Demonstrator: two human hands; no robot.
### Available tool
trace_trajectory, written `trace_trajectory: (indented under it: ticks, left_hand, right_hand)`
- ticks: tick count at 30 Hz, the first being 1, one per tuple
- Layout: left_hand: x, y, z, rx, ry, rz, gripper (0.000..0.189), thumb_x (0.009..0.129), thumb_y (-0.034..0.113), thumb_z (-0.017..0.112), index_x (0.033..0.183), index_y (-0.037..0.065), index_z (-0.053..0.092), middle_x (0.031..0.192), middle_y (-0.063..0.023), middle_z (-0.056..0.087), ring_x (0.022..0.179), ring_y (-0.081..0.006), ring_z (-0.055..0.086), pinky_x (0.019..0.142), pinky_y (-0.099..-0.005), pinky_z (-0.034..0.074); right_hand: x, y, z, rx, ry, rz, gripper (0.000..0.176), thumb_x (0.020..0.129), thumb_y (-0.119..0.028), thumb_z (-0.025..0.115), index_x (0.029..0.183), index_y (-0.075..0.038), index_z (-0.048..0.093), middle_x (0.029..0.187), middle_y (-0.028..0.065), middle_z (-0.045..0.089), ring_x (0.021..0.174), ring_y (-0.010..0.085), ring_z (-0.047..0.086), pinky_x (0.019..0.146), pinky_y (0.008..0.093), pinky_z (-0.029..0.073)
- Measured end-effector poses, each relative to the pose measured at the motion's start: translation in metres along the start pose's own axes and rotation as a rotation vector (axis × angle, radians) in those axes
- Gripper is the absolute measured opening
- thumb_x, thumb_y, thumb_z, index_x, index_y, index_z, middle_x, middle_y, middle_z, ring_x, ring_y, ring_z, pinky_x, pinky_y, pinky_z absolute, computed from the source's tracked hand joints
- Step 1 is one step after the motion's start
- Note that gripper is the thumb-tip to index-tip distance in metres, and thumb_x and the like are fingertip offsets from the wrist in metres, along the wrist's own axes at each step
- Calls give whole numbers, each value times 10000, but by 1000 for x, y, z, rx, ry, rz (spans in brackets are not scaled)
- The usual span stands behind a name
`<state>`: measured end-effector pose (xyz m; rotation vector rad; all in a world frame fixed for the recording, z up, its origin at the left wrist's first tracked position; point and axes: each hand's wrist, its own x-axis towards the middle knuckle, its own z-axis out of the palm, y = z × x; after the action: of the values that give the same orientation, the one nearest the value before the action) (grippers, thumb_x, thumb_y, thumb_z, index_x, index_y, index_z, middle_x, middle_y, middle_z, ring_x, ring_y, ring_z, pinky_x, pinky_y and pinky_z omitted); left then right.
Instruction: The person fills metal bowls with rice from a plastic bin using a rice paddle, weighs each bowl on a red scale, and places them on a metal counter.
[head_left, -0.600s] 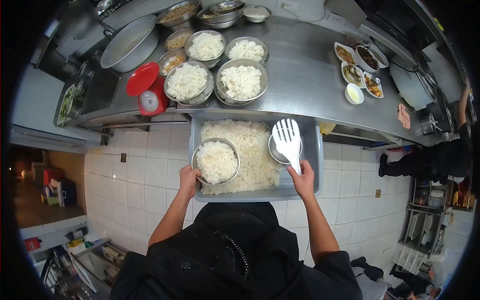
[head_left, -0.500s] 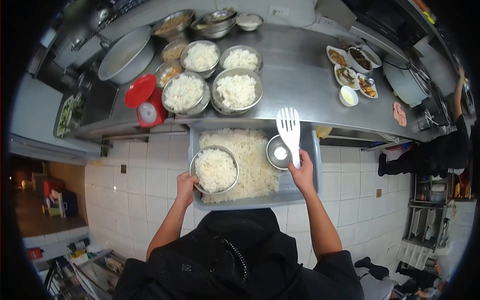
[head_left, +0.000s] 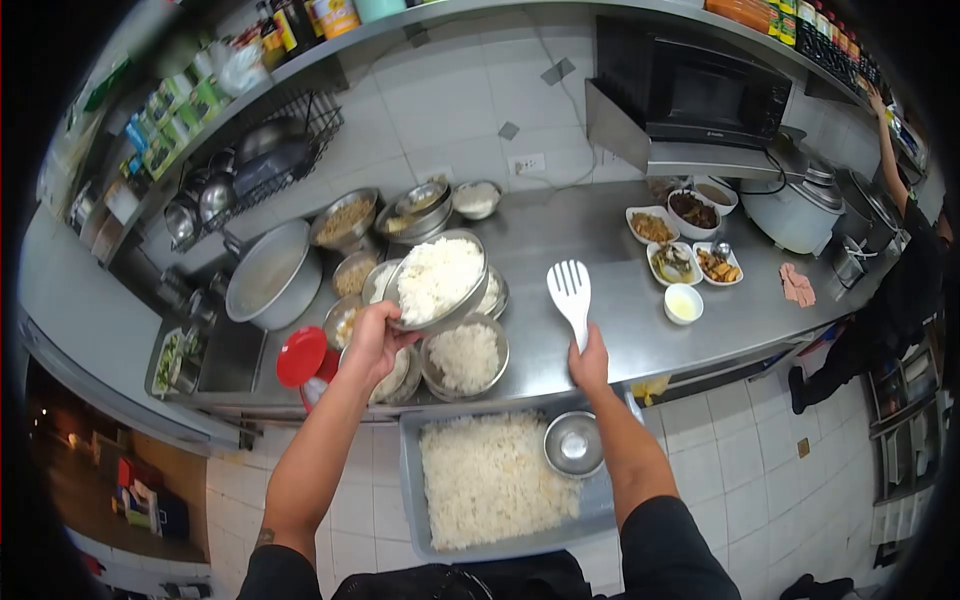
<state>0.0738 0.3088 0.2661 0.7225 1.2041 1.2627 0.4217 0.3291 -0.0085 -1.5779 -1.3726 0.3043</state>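
Rice bowl lifted from tub to counter

Left hand (head_left: 375,340) is closed under the near rim of the filled bowl (head_left: 437,278), fingers curled beneath, thumb side up. The bowl sits tilted in the air, heaped with white rice, above the cluster of steel bowls on the counter (head_left: 560,225). Just below it is a second rice bowl (head_left: 464,356), standing flat on the steel.

Right hand (head_left: 588,365) is clenched round the handle of the white spatula (head_left: 570,290). The blade points up and away, slots showing, over bare counter to the right of the bowls.

Change from half a second ago: the filled bowl was low over the grey tub (head_left: 410,480), at its left side. It is now clear of the tub and up over the counter. The spatula was over the small empty bowl (head_left: 573,443) in the tub. It too is forward now, past the tub's far edge. The small bowl stays on the rice at the tub's right side. The view has also tipped up, bringing in the wall and the microwave (head_left: 715,92).

Nearby: red scale (head_left: 302,357) just left of the bowls, partly behind the left wrist. Large pot (head_left: 272,272) further left. Side dishes (head_left: 672,262) and a white cup (head_left: 683,303) to the right, well apart from the spatula. A second person (head_left: 900,270) stands at the far right edge, one arm raised to the shelf
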Motion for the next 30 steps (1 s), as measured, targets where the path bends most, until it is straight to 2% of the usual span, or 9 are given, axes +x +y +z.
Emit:
trace_trajectory:
  ticks: [3, 7, 12, 17, 19, 22, 24, 27, 30]
  left_hand:
    - [99, -16, 29, 2, -63, -95, 343, 840, 78, 522, 1122, -105, 589, 1024, -218, 662, 864, -362, 694, 719, -374, 626]
    - [216, -55, 81, -103, -75, -192, 322, 842, 37, 518, 1110, -132, 569, 1029, -244, 639, 850, -381, 688, 750, -403, 643]
    - [347, -109, 144, -123, 255, -29, 309, 827, -34, 558, 1118, -135, 571, 1029, -231, 649, 831, -338, 694, 637, -447, 645]
    - [453, -109, 175, -177, 459, 97, 360, 853, -6, 547, 1195, -101, 603, 1216, -211, 638, 968, -315, 707, 692, -417, 666]
    - [477, -96, 180, -244, 490, 121, 377, 853, 4, 568, 1211, -110, 592, 1247, -225, 615, 1007, -321, 691, 712, -410, 674]
    - [522, -103, 165, -364, 487, 117, 408, 868, -4, 576, 1259, -119, 549, 1284, -232, 583, 1007, -332, 680, 730, -410, 676]
    - [546, -116, 151, -323, 372, 5, 433, 890, -24, 569, 1306, -120, 498, 1343, -247, 529, 1034, -363, 661, 741, -409, 676]
    - [541, -102, 143, -268, 240, -74, 440, 914, -33, 547, 1339, -111, 468, 1340, -244, 505, 1041, -393, 646, 737, -419, 677]
    - [509, -88, 143, -209, 209, -91, 346, 935, 17, 529, 1262, -92, 504, 1200, -201, 538, 963, -357, 644, 733, -444, 677]
  right_hand:
    - [3, -28, -19, -36, -118, 146, 527, 916, -151, 601, 1422, -61, 490, 1276, 257, 632, 1077, 491, 639, 946, 534, 513]
    - [-1, -14, -8, -67, -31, 95, 548, 896, -142, 656, 1417, -116, 489, 1177, 196, 651, 966, 455, 670, 834, 531, 556]
    - [3, -4, 2, -54, -39, 115, 516, 914, -149, 653, 1399, -49, 505, 1148, 228, 663, 938, 460, 684, 791, 519, 567]
    - [10, -8, 6, -28, -39, 134, 483, 913, -119, 657, 1361, 6, 529, 1125, 268, 681, 923, 442, 714, 765, 467, 589]
    - [12, -2, 9, -55, -47, 118, 484, 902, -106, 667, 1349, 19, 531, 1098, 274, 683, 897, 430, 722, 738, 454, 592]
    - [13, 1, 12, -76, -69, 95, 507, 890, -133, 681, 1352, 6, 524, 1043, 222, 670, 852, 439, 700, 702, 497, 573]
    - [13, 0, 8, -91, -74, 94, 493, 894, -122, 678, 1343, 13, 526, 1040, 235, 680, 840, 430, 711, 708, 478, 581]
    - [14, -4, 10, -95, -67, 86, 478, 900, -114, 675, 1334, 24, 528, 1045, 254, 690, 833, 425, 723, 716, 460, 589]
    - [12, -5, 9, -93, -48, 101, 479, 909, -126, 677, 1336, 33, 529, 1070, 267, 693, 845, 428, 725, 722, 461, 590]
